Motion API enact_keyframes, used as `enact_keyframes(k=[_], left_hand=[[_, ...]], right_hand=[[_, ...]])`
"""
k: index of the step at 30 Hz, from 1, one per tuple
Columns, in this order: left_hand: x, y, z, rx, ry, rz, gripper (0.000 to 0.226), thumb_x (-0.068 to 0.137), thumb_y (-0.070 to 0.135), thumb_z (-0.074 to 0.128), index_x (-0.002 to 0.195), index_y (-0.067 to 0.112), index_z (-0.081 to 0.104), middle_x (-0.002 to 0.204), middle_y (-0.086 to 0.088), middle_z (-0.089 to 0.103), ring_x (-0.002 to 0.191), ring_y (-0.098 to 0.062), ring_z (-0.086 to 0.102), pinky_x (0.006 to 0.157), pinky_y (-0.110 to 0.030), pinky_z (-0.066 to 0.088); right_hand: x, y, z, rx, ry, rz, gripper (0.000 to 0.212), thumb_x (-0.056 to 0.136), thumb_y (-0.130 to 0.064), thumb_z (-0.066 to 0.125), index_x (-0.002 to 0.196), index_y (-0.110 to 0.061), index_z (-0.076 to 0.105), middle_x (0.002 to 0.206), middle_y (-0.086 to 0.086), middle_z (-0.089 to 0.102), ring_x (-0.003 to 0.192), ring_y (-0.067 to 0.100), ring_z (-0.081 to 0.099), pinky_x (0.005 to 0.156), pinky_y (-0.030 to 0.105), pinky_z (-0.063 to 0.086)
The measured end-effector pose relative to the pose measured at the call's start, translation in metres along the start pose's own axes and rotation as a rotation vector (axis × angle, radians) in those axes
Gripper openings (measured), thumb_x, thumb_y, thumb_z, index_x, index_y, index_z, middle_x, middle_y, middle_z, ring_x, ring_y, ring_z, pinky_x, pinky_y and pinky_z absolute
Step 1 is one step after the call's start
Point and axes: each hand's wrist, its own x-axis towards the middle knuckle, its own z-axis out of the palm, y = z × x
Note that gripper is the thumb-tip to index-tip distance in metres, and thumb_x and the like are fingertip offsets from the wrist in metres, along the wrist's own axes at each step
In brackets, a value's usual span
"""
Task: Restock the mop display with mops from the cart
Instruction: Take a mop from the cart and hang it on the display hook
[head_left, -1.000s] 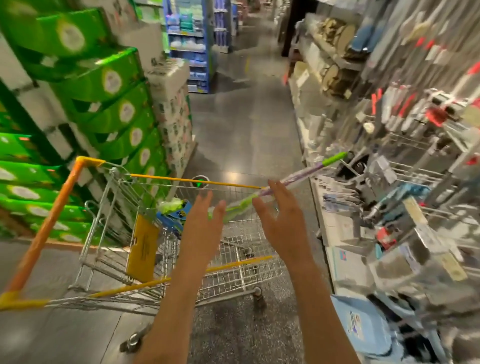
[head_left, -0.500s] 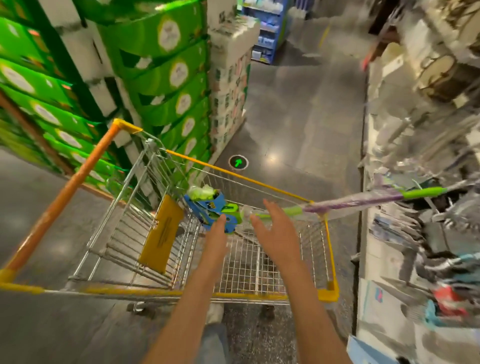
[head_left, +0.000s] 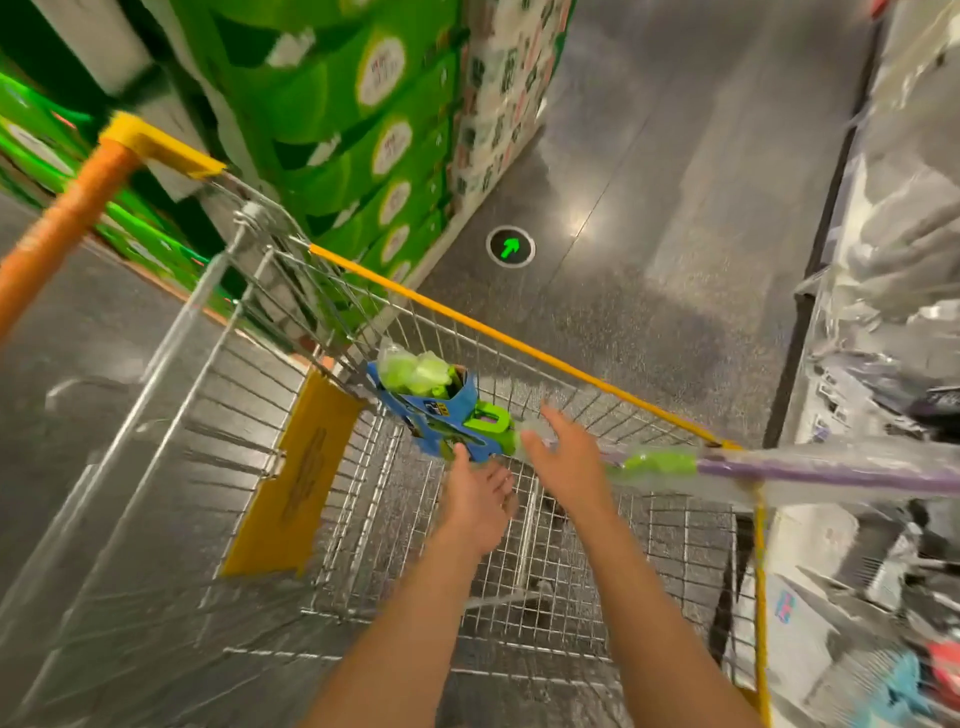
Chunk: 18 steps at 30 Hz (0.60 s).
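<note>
A mop (head_left: 660, 463) with a green and blue packaged head and a purple, plastic-wrapped handle lies across the wire cart (head_left: 519, 340). Its head (head_left: 441, 410) rests inside the basket and its handle sticks out over the right rim toward the display. My left hand (head_left: 475, 499) is under the mop head with the thumb touching the blue card; its fingers are curled. My right hand (head_left: 563, 454) hovers over the green neck of the mop with spread fingers. Whether either hand grips the mop is unclear through the blur.
The cart has an orange push bar (head_left: 57, 223) at left and a yellow flap (head_left: 296, 478). Stacked green boxes (head_left: 353, 130) stand behind it. The mop display shelving (head_left: 878, 364) runs down the right side, blurred. A green arrow marker (head_left: 510, 246) is on the grey floor.
My view has tilted down and moved closer over the cart. Both hands have reached further in, from the handle's middle toward the mop head end.
</note>
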Motion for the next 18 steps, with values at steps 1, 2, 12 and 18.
enact_keyframes(k=[1, 2, 12, 18], left_hand=[[0.012, -0.003, 0.000, -0.032, 0.019, -0.020, 0.090, 0.099, 0.070, 0.024, 0.154, -0.001, 0.028, 0.144, -0.016, 0.050, 0.128, -0.029, 0.051, 0.112, -0.044, 0.033], [0.024, -0.005, 0.000, -0.066, 0.039, -0.039, 0.090, 0.099, 0.071, 0.026, 0.153, -0.001, 0.030, 0.126, -0.013, 0.055, 0.107, -0.025, 0.055, 0.105, -0.041, 0.036], [0.108, -0.014, -0.002, -0.365, -0.014, -0.050, 0.075, 0.097, 0.070, 0.032, 0.124, 0.004, 0.055, 0.135, -0.021, 0.052, 0.122, -0.026, 0.047, 0.114, -0.039, 0.033], [0.121, -0.013, 0.001, -0.503, -0.018, -0.044, 0.066, 0.098, 0.060, 0.045, 0.126, 0.002, 0.059, 0.097, -0.016, 0.071, 0.082, -0.023, 0.070, 0.082, -0.035, 0.059]], right_hand=[[0.011, 0.006, 0.005, -0.018, -0.012, 0.011, 0.056, 0.100, -0.039, 0.056, 0.150, -0.016, 0.045, 0.150, 0.009, 0.050, 0.139, 0.025, 0.044, 0.111, 0.039, 0.036], [0.022, 0.011, 0.010, -0.043, -0.026, 0.021, 0.056, 0.100, -0.039, 0.055, 0.149, -0.016, 0.045, 0.148, 0.010, 0.052, 0.137, 0.027, 0.046, 0.110, 0.039, 0.037], [0.093, 0.050, 0.048, -0.242, -0.159, 0.066, 0.044, 0.098, -0.053, 0.051, 0.130, -0.025, 0.066, 0.119, 0.008, 0.072, 0.109, 0.027, 0.066, 0.088, 0.034, 0.050], [0.106, 0.056, 0.057, -0.468, -0.160, 0.046, 0.041, 0.096, -0.064, 0.047, 0.119, -0.036, 0.068, 0.111, -0.002, 0.074, 0.101, 0.023, 0.068, 0.080, 0.032, 0.049]])
